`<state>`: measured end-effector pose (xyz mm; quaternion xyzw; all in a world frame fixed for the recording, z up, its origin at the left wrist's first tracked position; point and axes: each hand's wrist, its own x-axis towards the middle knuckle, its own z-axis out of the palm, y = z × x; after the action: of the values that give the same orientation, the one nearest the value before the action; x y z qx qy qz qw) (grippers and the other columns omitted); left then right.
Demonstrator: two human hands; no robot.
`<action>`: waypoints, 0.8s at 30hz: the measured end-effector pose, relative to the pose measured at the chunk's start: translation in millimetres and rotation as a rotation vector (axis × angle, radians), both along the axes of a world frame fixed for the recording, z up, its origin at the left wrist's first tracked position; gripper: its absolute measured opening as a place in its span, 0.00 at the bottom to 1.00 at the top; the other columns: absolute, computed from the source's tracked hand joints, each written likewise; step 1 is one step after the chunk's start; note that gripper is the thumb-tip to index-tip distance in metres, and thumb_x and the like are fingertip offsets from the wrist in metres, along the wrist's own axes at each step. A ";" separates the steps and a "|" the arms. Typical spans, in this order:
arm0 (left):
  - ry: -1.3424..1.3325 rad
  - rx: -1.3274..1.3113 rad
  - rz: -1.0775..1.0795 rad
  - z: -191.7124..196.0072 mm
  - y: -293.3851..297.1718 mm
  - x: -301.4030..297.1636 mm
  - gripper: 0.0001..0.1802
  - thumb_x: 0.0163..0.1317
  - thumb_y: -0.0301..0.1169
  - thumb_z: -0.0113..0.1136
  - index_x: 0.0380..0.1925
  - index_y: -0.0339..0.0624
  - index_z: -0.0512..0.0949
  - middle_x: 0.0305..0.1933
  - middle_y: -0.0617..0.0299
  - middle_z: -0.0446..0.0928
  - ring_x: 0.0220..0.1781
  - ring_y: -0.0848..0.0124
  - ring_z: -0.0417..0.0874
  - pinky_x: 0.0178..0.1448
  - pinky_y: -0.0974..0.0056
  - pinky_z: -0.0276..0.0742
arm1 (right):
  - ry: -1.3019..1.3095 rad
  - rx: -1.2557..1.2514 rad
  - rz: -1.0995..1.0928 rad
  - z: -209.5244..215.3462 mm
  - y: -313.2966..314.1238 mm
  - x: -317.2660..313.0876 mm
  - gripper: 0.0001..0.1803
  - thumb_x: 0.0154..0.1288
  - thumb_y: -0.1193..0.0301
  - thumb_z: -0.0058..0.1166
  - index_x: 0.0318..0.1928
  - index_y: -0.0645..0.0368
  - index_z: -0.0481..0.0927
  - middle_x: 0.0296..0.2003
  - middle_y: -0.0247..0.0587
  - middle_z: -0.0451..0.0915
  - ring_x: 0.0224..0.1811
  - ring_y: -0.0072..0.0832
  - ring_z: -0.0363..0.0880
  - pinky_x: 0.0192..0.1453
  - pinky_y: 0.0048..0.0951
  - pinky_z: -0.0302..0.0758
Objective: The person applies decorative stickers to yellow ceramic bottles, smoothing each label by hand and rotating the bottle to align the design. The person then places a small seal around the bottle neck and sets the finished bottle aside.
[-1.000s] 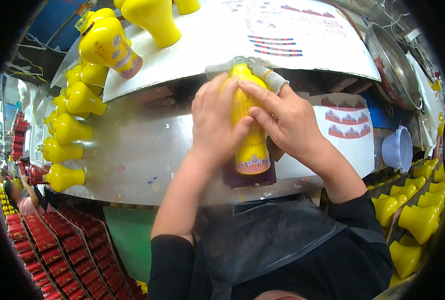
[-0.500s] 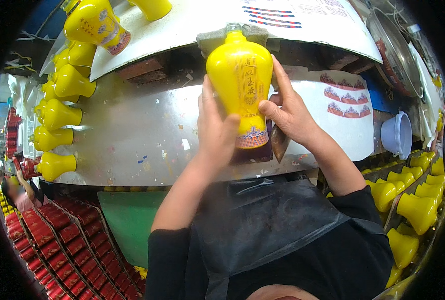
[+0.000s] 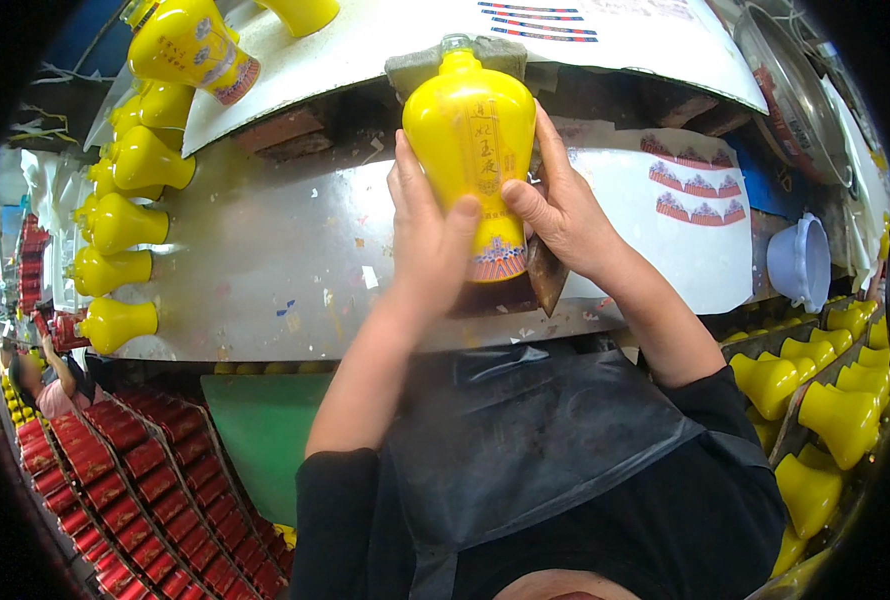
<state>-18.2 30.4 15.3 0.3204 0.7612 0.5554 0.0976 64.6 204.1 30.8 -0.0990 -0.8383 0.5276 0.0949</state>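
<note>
A glossy yellow bottle (image 3: 468, 110) lies between my two hands, its clear neck pointing away from me and a patterned band round its base. Dark lettering runs down its upper face. My left hand (image 3: 427, 225) holds it along the left side, with the thumb toward the front. From the right, my right hand (image 3: 573, 205) grips it, fingers along the side and thumb on the face. Its neck end is over a grey folded cloth (image 3: 410, 72). Below the base, a dark brown block (image 3: 547, 275) shows in part.
Several yellow bottles (image 3: 120, 325) lie along the left of the metal table (image 3: 265, 270). A sheet of decorative labels (image 3: 700, 245) is at right, near a pale bucket (image 3: 800, 262). Racks of yellow bottles (image 3: 840, 410) stand right, red boxes (image 3: 155, 470) lower left. Another person (image 3: 50, 385) is far left.
The bottle and both hands have shifted slightly up and left in the picture. My left fingers have closed a little more along its side. The surroundings have shifted slightly with the view.
</note>
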 end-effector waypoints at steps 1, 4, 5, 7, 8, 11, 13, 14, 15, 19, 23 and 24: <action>-0.004 -0.002 -0.009 -0.5 -0.8 -0.1 0.50 0.79 0.55 0.46 0.82 0.30 0.37 0.82 0.39 0.48 0.84 0.48 0.49 0.85 0.50 0.39 | -0.005 -0.029 0.023 -1.1 0.5 1.0 0.51 0.78 0.51 0.51 0.82 0.65 0.35 0.59 0.75 0.78 0.57 0.55 0.85 0.63 0.44 0.79; -0.005 0.009 -0.045 -3.1 -4.5 -1.4 0.50 0.79 0.55 0.46 0.82 0.31 0.36 0.82 0.39 0.47 0.84 0.49 0.48 0.85 0.51 0.39 | -0.042 -0.079 0.030 -1.8 3.1 4.6 0.52 0.77 0.52 0.52 0.82 0.65 0.35 0.56 0.75 0.79 0.55 0.54 0.86 0.62 0.44 0.80; 0.005 0.012 -0.055 -4.2 -5.7 -2.0 0.50 0.79 0.55 0.46 0.82 0.31 0.36 0.82 0.39 0.47 0.84 0.50 0.48 0.85 0.51 0.39 | -0.058 -0.084 0.032 -1.4 3.4 5.4 0.52 0.77 0.52 0.52 0.82 0.65 0.35 0.56 0.75 0.79 0.54 0.53 0.87 0.61 0.44 0.80; 0.022 0.018 -0.070 -6.8 -7.1 -2.8 0.50 0.79 0.54 0.47 0.82 0.32 0.36 0.82 0.39 0.47 0.84 0.50 0.47 0.85 0.51 0.38 | -0.055 -0.096 0.037 -0.1 3.0 5.8 0.52 0.76 0.52 0.52 0.82 0.65 0.35 0.55 0.74 0.80 0.53 0.52 0.87 0.60 0.44 0.81; 0.028 0.021 -0.075 -8.1 -7.5 -3.2 0.50 0.79 0.54 0.47 0.82 0.32 0.36 0.82 0.40 0.47 0.84 0.50 0.47 0.85 0.51 0.37 | -0.036 -0.103 0.040 0.5 2.2 5.7 0.52 0.76 0.53 0.52 0.82 0.65 0.35 0.54 0.74 0.80 0.52 0.51 0.88 0.59 0.43 0.82; 0.075 0.019 -0.089 -11.0 -8.5 -5.9 0.51 0.79 0.54 0.47 0.82 0.34 0.35 0.82 0.41 0.47 0.83 0.51 0.50 0.85 0.50 0.42 | -0.048 -0.123 0.048 3.1 0.6 5.7 0.52 0.76 0.54 0.52 0.82 0.65 0.35 0.53 0.73 0.81 0.50 0.49 0.88 0.56 0.42 0.83; 0.033 0.042 -0.093 -11.5 -9.0 -7.0 0.50 0.79 0.53 0.48 0.83 0.36 0.35 0.82 0.43 0.49 0.82 0.52 0.54 0.83 0.51 0.49 | -0.068 -0.119 0.049 4.9 0.9 6.5 0.52 0.76 0.54 0.52 0.82 0.65 0.35 0.52 0.71 0.81 0.48 0.48 0.89 0.55 0.41 0.83; -0.029 0.067 -0.093 -11.3 -9.0 -7.0 0.49 0.79 0.52 0.48 0.83 0.38 0.36 0.81 0.45 0.50 0.80 0.54 0.57 0.82 0.51 0.53 | -0.073 -0.109 0.047 5.7 1.5 7.0 0.51 0.76 0.54 0.52 0.82 0.64 0.36 0.52 0.69 0.82 0.48 0.47 0.89 0.54 0.40 0.83; -0.121 0.086 -0.090 -10.9 -8.8 -6.5 0.48 0.79 0.52 0.49 0.83 0.39 0.37 0.81 0.46 0.51 0.79 0.55 0.60 0.80 0.52 0.57 | -0.077 -0.099 0.046 6.5 2.0 7.5 0.51 0.76 0.54 0.52 0.83 0.64 0.36 0.51 0.68 0.82 0.47 0.47 0.89 0.53 0.39 0.83; -0.370 0.410 -0.084 -9.6 -5.3 -1.3 0.42 0.79 0.47 0.51 0.82 0.45 0.43 0.76 0.53 0.57 0.71 0.63 0.68 0.74 0.57 0.68 | -0.040 -0.165 0.041 8.1 4.4 8.7 0.48 0.78 0.56 0.50 0.83 0.61 0.38 0.51 0.63 0.83 0.46 0.44 0.89 0.52 0.37 0.83; -0.294 0.372 -0.031 -10.0 -5.0 1.2 0.38 0.79 0.45 0.52 0.80 0.45 0.49 0.72 0.57 0.62 0.66 0.66 0.71 0.72 0.59 0.69 | -0.097 -0.134 0.040 8.2 7.0 10.8 0.46 0.79 0.55 0.50 0.83 0.60 0.40 0.52 0.63 0.83 0.46 0.42 0.89 0.54 0.37 0.82; -0.322 0.386 -0.042 -10.3 -6.0 0.8 0.38 0.79 0.45 0.53 0.80 0.45 0.50 0.72 0.58 0.62 0.66 0.66 0.71 0.72 0.59 0.69 | -0.101 -0.126 0.039 8.0 8.3 11.3 0.46 0.79 0.55 0.50 0.83 0.60 0.41 0.53 0.64 0.83 0.46 0.41 0.89 0.54 0.36 0.82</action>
<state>-17.5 24.4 5.0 0.2562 0.6089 0.7321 0.1661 75.9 212.4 38.8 -0.1149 -0.8088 0.5756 0.0361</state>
